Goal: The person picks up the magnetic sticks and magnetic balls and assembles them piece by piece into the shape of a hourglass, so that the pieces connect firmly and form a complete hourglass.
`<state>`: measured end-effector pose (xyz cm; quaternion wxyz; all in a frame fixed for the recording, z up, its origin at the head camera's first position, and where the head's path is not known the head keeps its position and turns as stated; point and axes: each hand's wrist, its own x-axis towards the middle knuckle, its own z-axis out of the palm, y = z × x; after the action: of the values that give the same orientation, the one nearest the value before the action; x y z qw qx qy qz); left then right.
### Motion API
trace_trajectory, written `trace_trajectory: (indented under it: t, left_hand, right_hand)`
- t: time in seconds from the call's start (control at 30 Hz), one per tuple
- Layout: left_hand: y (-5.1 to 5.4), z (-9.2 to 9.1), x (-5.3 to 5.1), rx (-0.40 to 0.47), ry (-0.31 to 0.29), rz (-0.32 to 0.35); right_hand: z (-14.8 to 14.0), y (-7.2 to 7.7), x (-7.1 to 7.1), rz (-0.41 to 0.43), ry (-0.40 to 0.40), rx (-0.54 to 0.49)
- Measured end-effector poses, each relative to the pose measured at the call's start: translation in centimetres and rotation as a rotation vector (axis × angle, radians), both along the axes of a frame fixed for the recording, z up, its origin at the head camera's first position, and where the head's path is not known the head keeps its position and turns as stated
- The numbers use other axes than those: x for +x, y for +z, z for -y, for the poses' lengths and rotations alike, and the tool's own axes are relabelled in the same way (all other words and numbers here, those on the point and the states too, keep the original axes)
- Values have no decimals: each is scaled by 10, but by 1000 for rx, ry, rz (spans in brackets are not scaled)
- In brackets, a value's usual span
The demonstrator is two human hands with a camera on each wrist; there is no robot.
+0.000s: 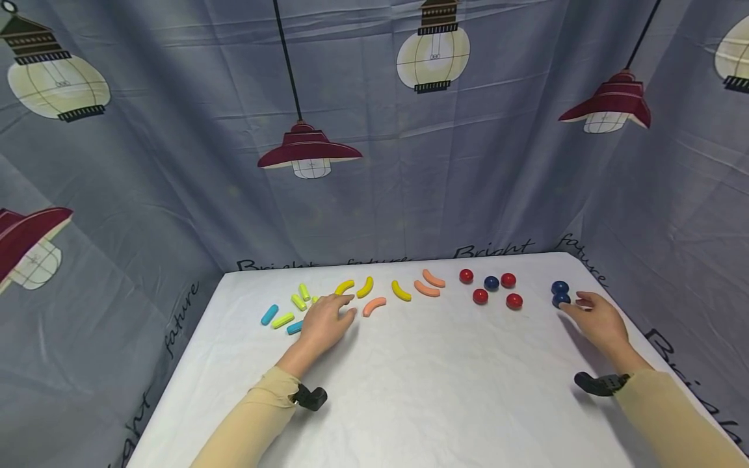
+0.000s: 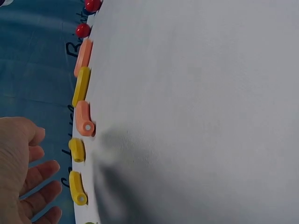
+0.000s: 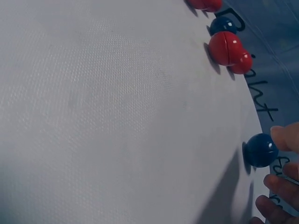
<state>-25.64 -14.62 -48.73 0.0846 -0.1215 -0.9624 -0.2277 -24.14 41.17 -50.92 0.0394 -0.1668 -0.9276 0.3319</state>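
My left hand (image 1: 328, 322) hovers over the left part of the table, its fingers loosely bent and holding nothing. Beneath and beside it lie light-green cylinders (image 1: 283, 320) and blue cylinders (image 1: 270, 315), some partly hidden by the hand. Just beyond its fingertips are a yellow banana-shaped piece (image 1: 344, 286) and an orange curved piece (image 1: 374, 306). At the right, my right hand (image 1: 599, 322) is beside two dark blue balls (image 1: 560, 287). Its thumb overlaps the edge of the nearer blue ball (image 3: 260, 150) in the right wrist view, with the other fingers spread apart from it.
Several red balls (image 1: 480, 296) surround another blue ball (image 1: 491, 283) at the back right. More yellow pieces (image 1: 401, 291) and orange pieces (image 1: 427, 288) lie mid-table near the back. A white-covered table (image 1: 445, 390) meets grey-blue curtains (image 1: 374, 208) on three sides.
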Motion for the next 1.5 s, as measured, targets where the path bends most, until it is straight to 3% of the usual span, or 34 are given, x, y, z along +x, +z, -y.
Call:
trace_trajectory:
  t: [0.27,0.6,0.7,1.03,1.5]
  left_hand:
    - [-4,-19,-9,2,-24,42]
    - [-10,-45,-20,-92,-57,-21]
    - [-11,-51,-23,-102,-41,-23]
    - [-11,-66,-28,-176,34,63]
    - [-15,-67,-30,-226,49,50]
  right_hand:
    - [2,-5,-6,48,-38,-5]
    - [7,-6,-7,77,-73,7]
    - [8,-8,-9,69,-77,23]
    - [5,-17,-16,38,-81,86]
    - [4,-19,-18,37,-91,87]
